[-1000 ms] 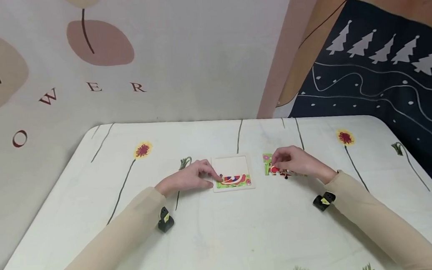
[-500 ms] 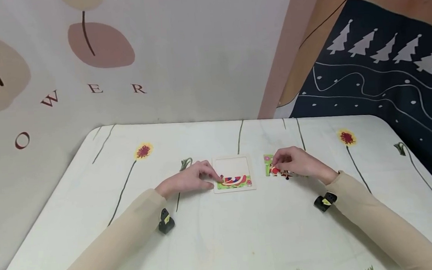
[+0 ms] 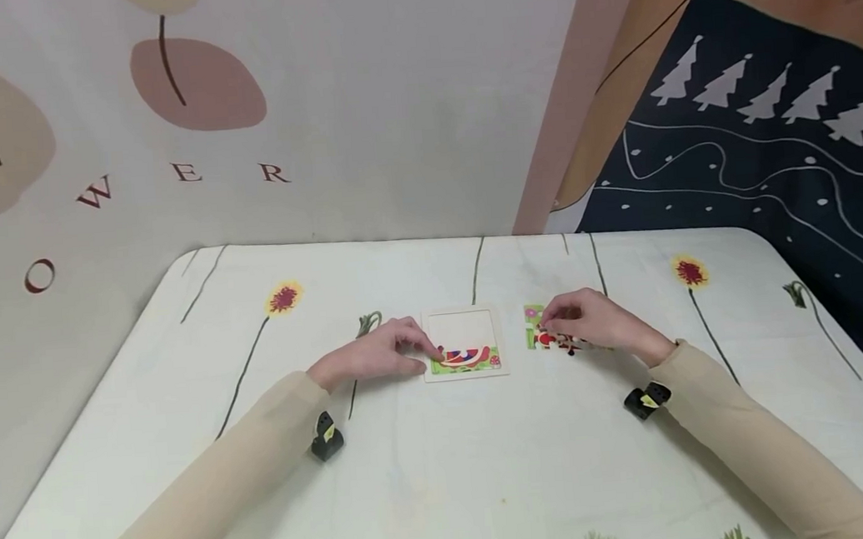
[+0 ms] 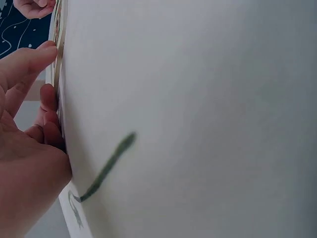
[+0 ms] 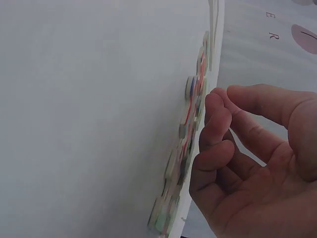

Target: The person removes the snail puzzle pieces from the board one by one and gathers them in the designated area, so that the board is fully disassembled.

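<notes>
A shallow square puzzle tray [image 3: 462, 317] lies on the table. Its near part holds puzzle pieces [image 3: 471, 360] with a red, white and purple picture on green; the far part shows its pale bottom. My left hand [image 3: 377, 353] is at the tray's left edge, with the index fingertip on the pieces there. To the tray's right, my right hand [image 3: 593, 321] is over a cluster of loose puzzle pieces [image 3: 533, 329] in green and red. In the right wrist view its fingers are curled and the thumb is close to the index finger; whether they pinch a piece is hidden.
The white table [image 3: 445, 461] is printed with flowers and stems. Behind it rises a pale wall [image 3: 391, 122] with leaf shapes and letters, and a dark tree-patterned cloth [image 3: 754, 155] at the right. A black wrist device [image 3: 327, 437] sits at the left sleeve's cuff.
Both hands keep nearly the same places at the tray and the loose pieces. The head view shifts only slightly.
</notes>
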`<state>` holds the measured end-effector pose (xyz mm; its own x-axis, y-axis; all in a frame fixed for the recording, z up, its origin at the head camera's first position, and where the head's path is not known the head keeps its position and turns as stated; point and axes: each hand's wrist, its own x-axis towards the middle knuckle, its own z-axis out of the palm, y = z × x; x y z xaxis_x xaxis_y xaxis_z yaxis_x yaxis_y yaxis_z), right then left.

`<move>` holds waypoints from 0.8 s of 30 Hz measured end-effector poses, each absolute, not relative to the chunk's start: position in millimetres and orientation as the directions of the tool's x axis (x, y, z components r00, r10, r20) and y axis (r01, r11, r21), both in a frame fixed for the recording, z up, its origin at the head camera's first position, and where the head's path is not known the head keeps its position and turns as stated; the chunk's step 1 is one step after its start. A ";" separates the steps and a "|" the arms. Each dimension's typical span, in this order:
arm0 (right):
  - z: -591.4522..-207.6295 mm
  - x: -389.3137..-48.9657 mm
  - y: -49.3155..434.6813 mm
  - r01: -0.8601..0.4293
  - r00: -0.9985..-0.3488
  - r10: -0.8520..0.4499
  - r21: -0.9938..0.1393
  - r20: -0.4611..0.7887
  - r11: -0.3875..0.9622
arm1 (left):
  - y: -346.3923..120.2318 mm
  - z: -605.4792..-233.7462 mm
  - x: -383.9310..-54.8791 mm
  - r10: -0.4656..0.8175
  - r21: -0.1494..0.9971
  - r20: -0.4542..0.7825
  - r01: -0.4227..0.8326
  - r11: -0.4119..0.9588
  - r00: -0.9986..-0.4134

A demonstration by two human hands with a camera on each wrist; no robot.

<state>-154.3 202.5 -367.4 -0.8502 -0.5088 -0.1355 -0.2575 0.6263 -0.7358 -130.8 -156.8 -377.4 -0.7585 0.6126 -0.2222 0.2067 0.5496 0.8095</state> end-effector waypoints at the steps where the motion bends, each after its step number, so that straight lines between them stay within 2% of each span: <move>1: -366.6 -154.0 201.1 -0.260 -0.849 -0.512 -0.739 -0.132 0.622 | -156.9 -376.6 -131.1 0.613 0.806 -0.225 0.208 0.554 -0.758; 6: -363.9 -152.0 192.7 -0.267 -0.840 -0.529 -0.757 -0.121 0.597 | -154.8 -372.9 -133.6 0.638 0.799 -0.217 0.242 0.551 -0.739; 14: -361.7 -151.1 175.7 -0.308 -0.794 -0.598 -0.774 -0.110 0.552 | -141.0 -368.8 -137.9 0.670 0.788 -0.124 0.338 0.515 -0.732; 20: -362.0 -150.3 161.7 -0.337 -0.771 -0.628 -0.767 -0.110 0.547 | -127.8 -368.8 -144.6 0.663 0.802 -0.125 0.318 0.506 -0.738; 24: -363.2 -149.8 154.7 -0.336 -0.758 -0.642 -0.772 -0.118 0.540 | -123.1 -370.3 -150.2 0.678 0.802 -0.150 0.313 0.509 -0.720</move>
